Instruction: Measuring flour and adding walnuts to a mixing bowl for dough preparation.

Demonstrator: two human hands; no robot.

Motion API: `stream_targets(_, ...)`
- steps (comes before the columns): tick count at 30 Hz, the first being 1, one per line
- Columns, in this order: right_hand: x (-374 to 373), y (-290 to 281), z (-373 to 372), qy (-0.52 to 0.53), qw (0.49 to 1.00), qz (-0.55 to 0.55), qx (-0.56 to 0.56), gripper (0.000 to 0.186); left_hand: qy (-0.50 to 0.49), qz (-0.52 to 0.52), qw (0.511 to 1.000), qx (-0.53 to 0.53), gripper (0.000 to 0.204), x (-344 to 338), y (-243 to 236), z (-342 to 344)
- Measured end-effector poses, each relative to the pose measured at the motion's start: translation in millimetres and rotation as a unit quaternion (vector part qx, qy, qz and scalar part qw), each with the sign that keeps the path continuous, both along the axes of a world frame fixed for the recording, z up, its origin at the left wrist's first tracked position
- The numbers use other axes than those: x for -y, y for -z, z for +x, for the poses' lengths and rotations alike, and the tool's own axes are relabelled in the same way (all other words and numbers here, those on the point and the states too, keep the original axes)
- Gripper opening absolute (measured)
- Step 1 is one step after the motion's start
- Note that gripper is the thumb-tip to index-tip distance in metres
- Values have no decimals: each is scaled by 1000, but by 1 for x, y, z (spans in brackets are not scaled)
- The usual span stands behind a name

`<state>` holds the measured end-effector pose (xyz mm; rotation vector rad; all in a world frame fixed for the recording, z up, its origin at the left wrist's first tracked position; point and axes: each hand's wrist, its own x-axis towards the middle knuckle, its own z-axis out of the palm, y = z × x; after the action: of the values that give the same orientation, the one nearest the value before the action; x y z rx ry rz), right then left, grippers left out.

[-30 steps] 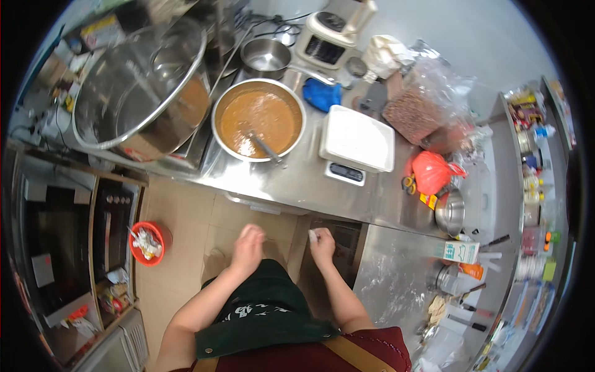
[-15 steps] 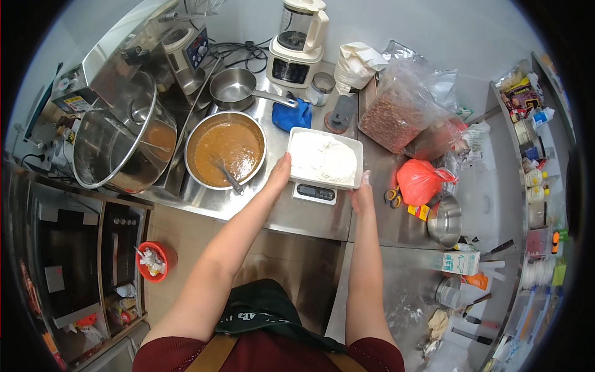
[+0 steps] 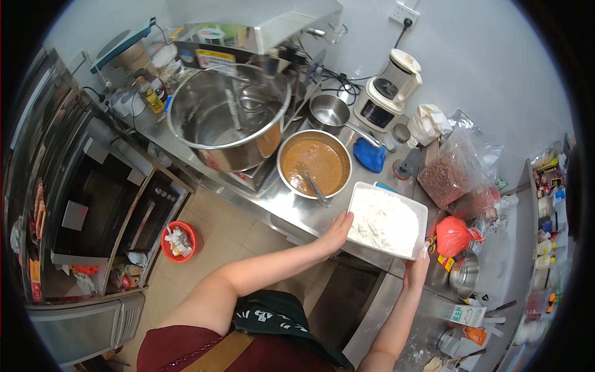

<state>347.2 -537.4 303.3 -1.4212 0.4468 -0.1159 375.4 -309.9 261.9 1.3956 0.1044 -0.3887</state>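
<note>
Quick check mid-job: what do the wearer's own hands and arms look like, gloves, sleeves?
The left hand and right hand are bare: no gloves or wristwatch show. A short maroon sleeve ends above the left elbow, leaving the forearm uncovered.

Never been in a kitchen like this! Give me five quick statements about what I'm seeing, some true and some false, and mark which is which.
1. The left hand and the right hand are both on the white tray. True.

2. The white tray is filled with red beans. False: it holds white powder.

3. A utensil rests in the steel bowl of brown mixture. True.

4. A blue bin stands on the floor. False: it is a red bin.

5. The steel bowl stands to the right of the white tray. False: it stands to the left of it.
</note>
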Motion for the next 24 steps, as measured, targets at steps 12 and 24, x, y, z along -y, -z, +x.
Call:
stream_targets(12,-192,-105,-39,-68,997,31,26,47,42,97,977,183,58,-221,-133,-53)
stream_targets(24,-310,-134,27,-282,952,-88,81,60,-6,4,1000,1,46,-355,-188,-6)
